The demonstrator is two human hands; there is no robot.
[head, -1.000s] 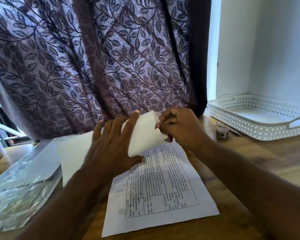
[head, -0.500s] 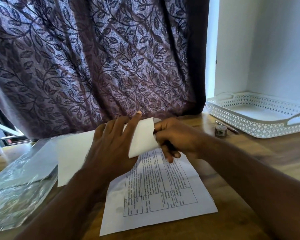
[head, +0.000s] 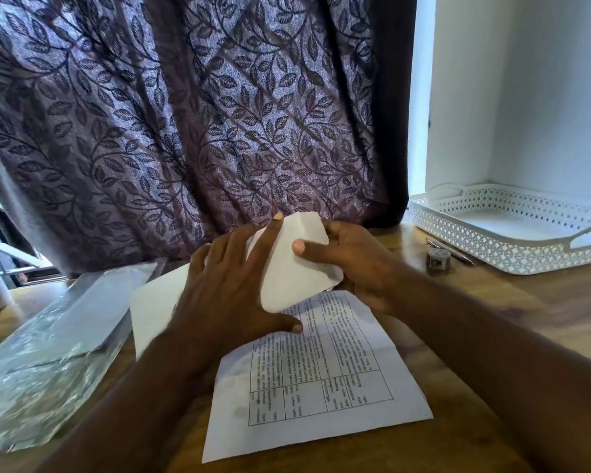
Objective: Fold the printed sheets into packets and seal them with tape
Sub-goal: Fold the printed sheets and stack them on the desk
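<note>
You are mid-fold on the sheet (head: 321, 387). It lies at 6 o'clock on the surface (head: 526, 319), print up, with its far end turned back toward you as a blank flap (head: 297, 268) that is raised, not flat. Your left hand (head: 232, 291) presses on that flap with fingers straight and spread, gripping nothing. Your right hand (head: 355, 261) has its grip closed on the flap's 3 o'clock edge, thumb on top and fingers underneath.

I judge this an early fold, not yet creased, and I see no tape on the paper. Next you need to square the flap's edges to the sheet, then press the crease down while the left hand stops any skew.

A leaf-patterned curtain (head: 185, 114) fills 12 o'clock, with a white wall (head: 543, 97) at 2. Crinkled plastic (head: 31, 377) lies at 9, and a blank paper (head: 154, 302) sits partly under your left hand. A white tray (head: 492, 247) sits at 2. Just beside its near rim are a pen (head: 458, 249) and a small grey lump (head: 438, 258); I cannot tell whether it is tape.
</note>
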